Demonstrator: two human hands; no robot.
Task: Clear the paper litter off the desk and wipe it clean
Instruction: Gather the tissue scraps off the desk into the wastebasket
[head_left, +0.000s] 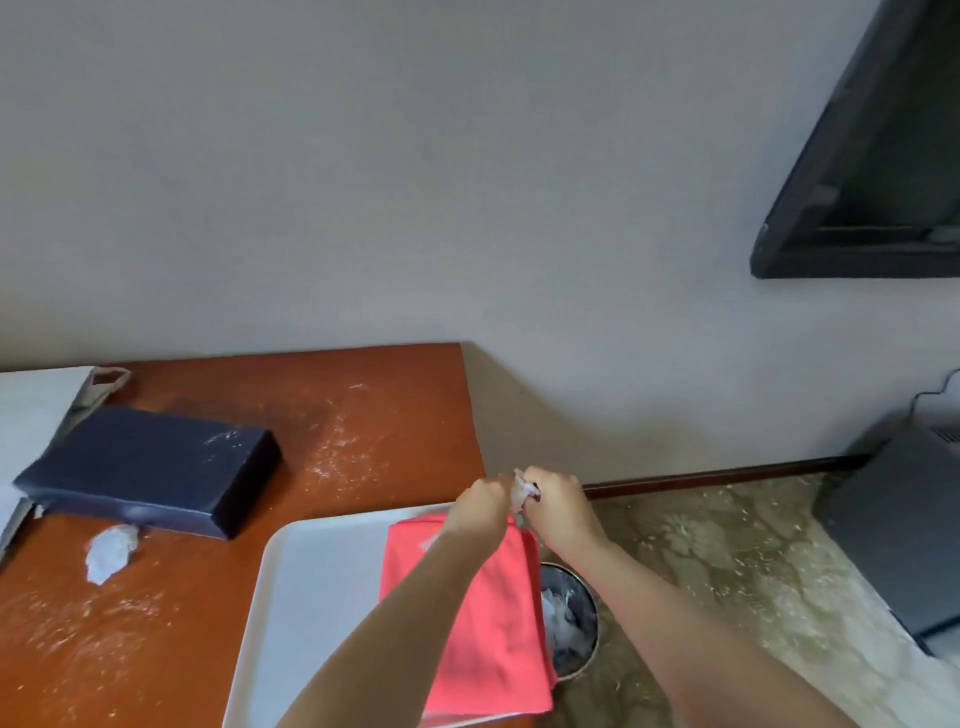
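Far left: white bag (36, 410) beside dark blue box (150, 467) on brown tabletop (363, 415). Crumpled paper wad (111, 552) lies just near of the box; white specks scattered across the surface. Centre: white tray (311, 582) carrying folded pink cloth (493, 623). Left hand (480, 501) and right hand (556, 499), both fingers curled, pinch one small paper scrap (522, 489) between them at the tabletop's right edge. Bin (571, 618) on floor below, paper inside.
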